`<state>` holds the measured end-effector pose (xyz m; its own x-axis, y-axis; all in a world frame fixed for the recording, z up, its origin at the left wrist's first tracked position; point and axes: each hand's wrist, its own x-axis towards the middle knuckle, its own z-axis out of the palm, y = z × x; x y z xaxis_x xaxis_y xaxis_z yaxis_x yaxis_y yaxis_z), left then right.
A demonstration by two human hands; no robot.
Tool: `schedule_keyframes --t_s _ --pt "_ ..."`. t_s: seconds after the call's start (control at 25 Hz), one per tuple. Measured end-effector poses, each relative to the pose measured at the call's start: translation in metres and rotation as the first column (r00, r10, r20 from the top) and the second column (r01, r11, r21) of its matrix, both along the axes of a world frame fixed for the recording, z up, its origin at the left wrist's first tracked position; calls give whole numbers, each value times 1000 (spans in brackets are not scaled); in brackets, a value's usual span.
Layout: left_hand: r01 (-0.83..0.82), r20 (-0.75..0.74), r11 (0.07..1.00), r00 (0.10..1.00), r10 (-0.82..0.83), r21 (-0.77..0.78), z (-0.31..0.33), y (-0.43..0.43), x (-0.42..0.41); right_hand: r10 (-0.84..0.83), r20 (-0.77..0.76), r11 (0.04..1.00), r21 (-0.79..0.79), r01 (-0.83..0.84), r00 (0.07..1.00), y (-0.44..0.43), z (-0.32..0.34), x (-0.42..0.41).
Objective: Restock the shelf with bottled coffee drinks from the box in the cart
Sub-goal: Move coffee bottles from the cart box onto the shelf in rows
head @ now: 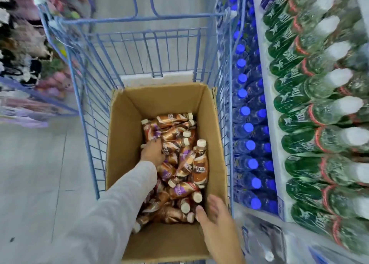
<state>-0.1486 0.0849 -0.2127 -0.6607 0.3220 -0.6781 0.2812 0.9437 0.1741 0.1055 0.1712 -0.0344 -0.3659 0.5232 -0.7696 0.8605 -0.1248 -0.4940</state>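
The left hand point(152, 151) reaches into the coffee bottles point(175, 190) heaped in the box point(216, 154), fingers curled among them; I cannot tell whether it grips one yet. The right hand point(214, 221) is spread and empty near the box's wall. Grasp bodies rather than caps, starting with the upright bottle point(200, 164) beyond the right hand.

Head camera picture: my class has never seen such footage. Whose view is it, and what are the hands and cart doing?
It is one picture from a camera worn on a person's head, looking down at their own bare hands; no machine. A blue wire cart holds an open cardboard box of jumbled coffee bottles. The left hand, grey-sleeved, reaches into the pile; whether it grips a bottle is unclear. The right hand is open, empty, inside the box's near right corner. On the right stand blue-capped bottles and green-labelled bottles.
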Motion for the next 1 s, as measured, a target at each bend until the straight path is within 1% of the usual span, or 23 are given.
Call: schedule_keyframes --t_s 0.08,0.12,0.2,0.24,0.32,0.4,0.44,0.52,0.56,0.64,0.68,0.8,0.88,0.96,1.0 --pt "-165 0 981 986 166 105 27 -10 13 41 9 999 28 -41 999 1 -1 -18" --pt "-287 22 944 958 287 161 46 -17 21 52 7 998 48 -52 999 2 -2 -31" --pt "-507 112 824 861 496 251 87 -31 39 1 10 998 63 -1 1000 1 -14 -56" --pt "-592 175 757 806 566 277 109 -39 51 -44 24 997 57 43 999 -1 -25 -66" --pt "-747 346 591 665 661 305 144 -55 80 -105 103 993 61 99 989 -6 -49 -82" --pt "-860 464 427 510 724 280 169 -68 109 -64 172 983 183 32 983 -9 -71 -91" --pt "-896 493 363 444 749 256 175 -75 121 -15 201 965 259 -38 980 -10 -81 -93" --pt "-950 514 250 312 799 189 179 -86 140 63 255 899 406 -166 965 -15 -95 -99" --pt "-967 519 197 255 816 164 176 -92 148 63 292 864 462 -198 954 -19 -101 -104" --pt "-987 531 101 152 834 124 171 -102 158 8 352 829 521 -203 936 -27 -112 -112" --pt "-991 533 72 123 837 116 169 -107 162 -22 352 804 563 -193 936 -29 -120 -114" --pt "-991 559 32 100 823 131 161 -115 166 -52 307 736 655 -171 950 -31 -137 -109" --pt "-988 582 34 119 804 154 163 -114 163 -33 298 740 649 -177 954 -32 -140 -104" --pt "-984 612 37 136 779 172 166 -113 162 8 271 794 584 -171 963 -29 -139 -102" --pt "-984 630 38 142 764 176 170 -112 161 37 234 828 537 -161 972 -28 -138 -100"
